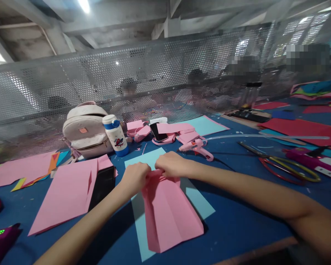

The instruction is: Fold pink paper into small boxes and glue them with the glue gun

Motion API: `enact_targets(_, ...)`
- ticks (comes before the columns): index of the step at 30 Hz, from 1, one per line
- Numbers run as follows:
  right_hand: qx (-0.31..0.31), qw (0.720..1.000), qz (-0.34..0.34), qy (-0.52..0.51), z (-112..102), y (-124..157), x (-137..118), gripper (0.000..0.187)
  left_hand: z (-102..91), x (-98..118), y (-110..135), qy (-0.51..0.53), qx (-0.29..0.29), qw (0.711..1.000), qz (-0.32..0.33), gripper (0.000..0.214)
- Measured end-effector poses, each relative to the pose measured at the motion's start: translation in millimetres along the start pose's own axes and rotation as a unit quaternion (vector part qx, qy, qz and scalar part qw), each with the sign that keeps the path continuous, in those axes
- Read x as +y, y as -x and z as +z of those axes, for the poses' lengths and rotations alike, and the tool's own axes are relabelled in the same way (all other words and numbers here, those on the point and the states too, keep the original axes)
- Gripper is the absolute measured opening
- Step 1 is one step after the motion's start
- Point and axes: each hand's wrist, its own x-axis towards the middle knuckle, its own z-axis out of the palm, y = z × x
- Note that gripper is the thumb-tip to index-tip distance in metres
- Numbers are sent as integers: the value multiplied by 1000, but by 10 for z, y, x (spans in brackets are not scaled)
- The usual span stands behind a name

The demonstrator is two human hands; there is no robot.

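A folded pink paper piece [172, 217], with creased side panels and a wide near end, lies over a light blue sheet [202, 206] on the table. My left hand [135, 176] is closed on the far left end of the pink paper. Close beside it, my right hand [169, 165] grips the same far end, which looks bunched between the two hands. The fingertips are mostly hidden. Beyond my right hand, a pink glue gun [195, 147] rests on its side with a clear glue stick [264, 137] at its back.
Scissors [287, 165] and a purple power strip [317, 162] lie right. Pink sheets [66, 195] cover a black flat object [103, 184] left. A backpack [85, 129], bottle [116, 136] and phone [157, 131] stand or lie before the perforated metal screen [154, 81].
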Motion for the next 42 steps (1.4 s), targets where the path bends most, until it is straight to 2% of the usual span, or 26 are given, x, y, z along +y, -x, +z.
enact_targets(16, -8, 1000, -11, 2, -1, 6, -62, 12, 172, -99, -107, -7, 3, 1000, 17, 18)
enact_targets(30, -60, 998, 6, 36, -82, 32, 1, 25, 125, -144, -68, -26, -15, 998, 48, 27)
enact_targets(42, -60, 998, -6, 33, -83, 14, 52, 25, 103, -108, -61, -46, -19, 998, 44, 24)
